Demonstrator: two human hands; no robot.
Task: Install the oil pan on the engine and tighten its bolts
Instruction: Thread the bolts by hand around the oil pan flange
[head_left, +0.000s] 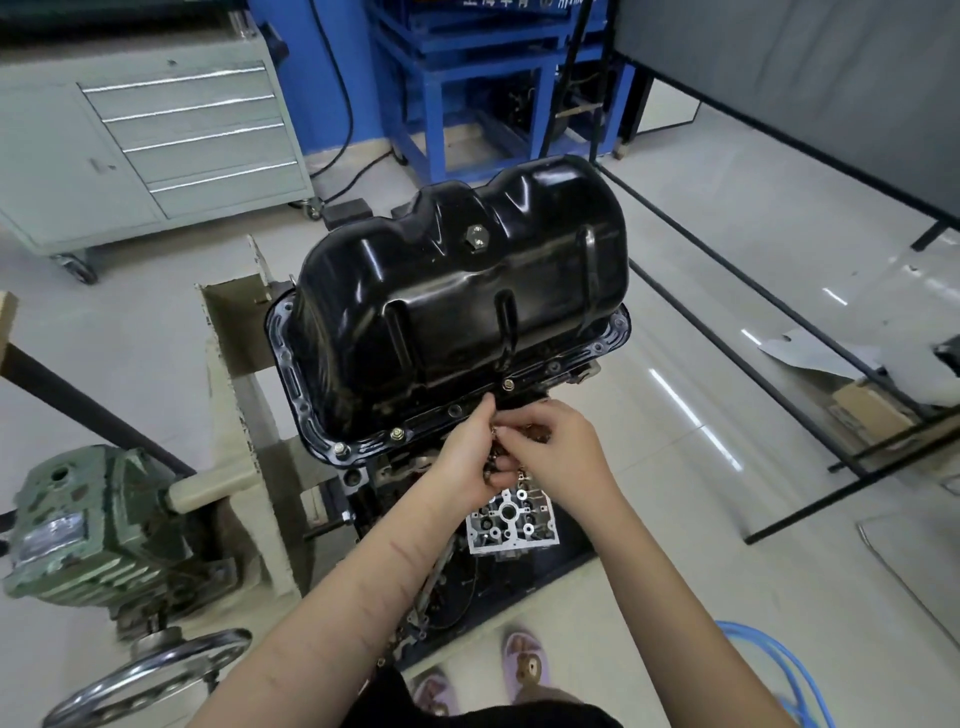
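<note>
A glossy black oil pan (457, 291) sits upside-down on the engine (511, 519), which hangs in a stand. Three bolts stand in its near flange: one (508, 384) right of centre, two (397, 433) (340, 449) toward the left corner. Other flange holes show open. My left hand (470, 457) is just below the near flange, cupping a cluster of small bolts (498, 457). My right hand (556, 457) meets it from the right, fingertips pinching a bolt from that cluster. The drain plug (477, 236) is on top of the pan.
The beige engine stand frame (244, 395) with a green gearbox (88, 519) and a chrome handwheel (150, 675) is at the left. A grey drawer cabinet (171, 135) and blue racks (467, 88) stand behind. Black rails (779, 332) and a blue hose (779, 670) lie at the right.
</note>
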